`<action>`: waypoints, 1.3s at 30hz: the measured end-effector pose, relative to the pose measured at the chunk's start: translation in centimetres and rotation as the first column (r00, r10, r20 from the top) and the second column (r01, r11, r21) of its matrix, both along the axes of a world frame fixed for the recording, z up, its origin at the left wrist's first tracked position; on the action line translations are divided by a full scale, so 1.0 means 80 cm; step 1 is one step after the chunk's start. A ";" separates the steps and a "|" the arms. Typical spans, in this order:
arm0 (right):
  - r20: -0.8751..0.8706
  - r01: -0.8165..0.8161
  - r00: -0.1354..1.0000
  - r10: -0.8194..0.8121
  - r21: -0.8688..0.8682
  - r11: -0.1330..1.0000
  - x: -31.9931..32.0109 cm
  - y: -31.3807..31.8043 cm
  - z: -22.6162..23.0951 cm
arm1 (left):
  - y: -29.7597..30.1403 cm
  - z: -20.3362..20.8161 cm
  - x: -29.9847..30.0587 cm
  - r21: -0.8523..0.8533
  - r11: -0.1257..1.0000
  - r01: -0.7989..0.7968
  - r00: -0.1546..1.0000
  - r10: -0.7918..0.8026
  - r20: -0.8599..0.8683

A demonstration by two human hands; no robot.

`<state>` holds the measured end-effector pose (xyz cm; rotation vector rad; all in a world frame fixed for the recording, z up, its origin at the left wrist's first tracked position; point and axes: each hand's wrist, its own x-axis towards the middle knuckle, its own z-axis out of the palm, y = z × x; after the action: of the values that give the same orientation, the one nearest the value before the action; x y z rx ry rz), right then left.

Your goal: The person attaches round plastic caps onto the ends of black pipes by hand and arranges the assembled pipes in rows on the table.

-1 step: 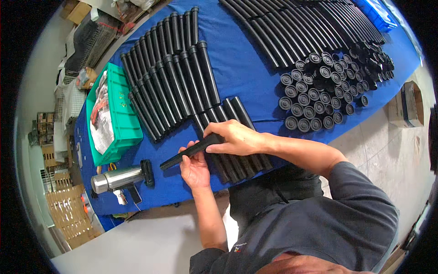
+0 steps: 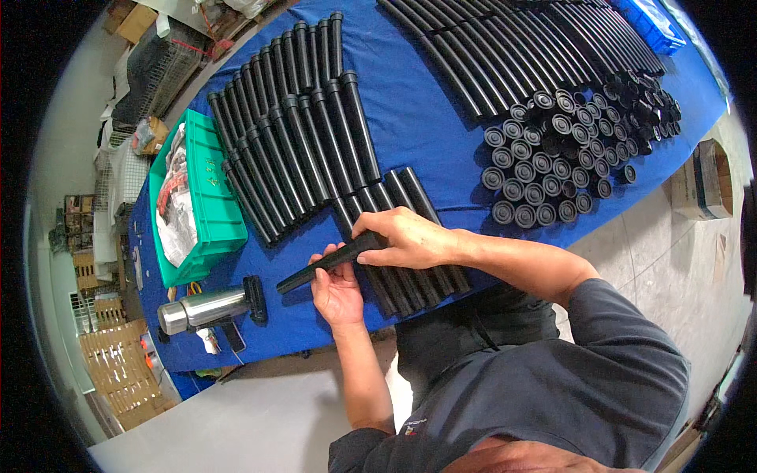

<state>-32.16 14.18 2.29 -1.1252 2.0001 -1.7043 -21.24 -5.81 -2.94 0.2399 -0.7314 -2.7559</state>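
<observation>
A black tube slants over the blue-covered table, held between both my hands. My right hand grips its upper right end, thumb below and fingers over the top; that end is largely hidden by the hand. From underneath, my left hand supports the middle, palm up, with thumb and fingers on either side. Beneath my right hand and forearm lies a row of open-ended black tubes. Beyond my hands, to the left, are rows of black tubes with wider collared ends.
Many round black ringed caps cluster at the right, below long black tubes. A green crate holding plastic bags stands left, near a steel flask. A blue basket sits far right; a cardboard box is beyond the table edge.
</observation>
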 end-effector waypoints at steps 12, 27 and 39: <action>0.001 -0.010 1.000 0.010 -0.006 1.000 0.000 0.005 -0.003 | 0.000 -0.002 -0.003 0.009 0.999 0.038 0.999 -0.038 -0.005; -0.035 0.039 0.999 -0.040 -0.028 0.999 -0.004 0.001 -0.008 | 0.000 0.000 0.000 -0.039 0.999 0.035 0.999 -0.036 -0.020; -0.059 0.072 0.995 -0.076 -0.058 0.996 0.001 -0.002 -0.010 | 0.000 -0.001 0.000 -0.139 0.990 0.005 0.999 -0.011 -0.042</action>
<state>-32.12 14.05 1.47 -1.1482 2.0676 -1.7927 -21.28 -5.77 -3.04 0.1483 -0.9101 -2.6942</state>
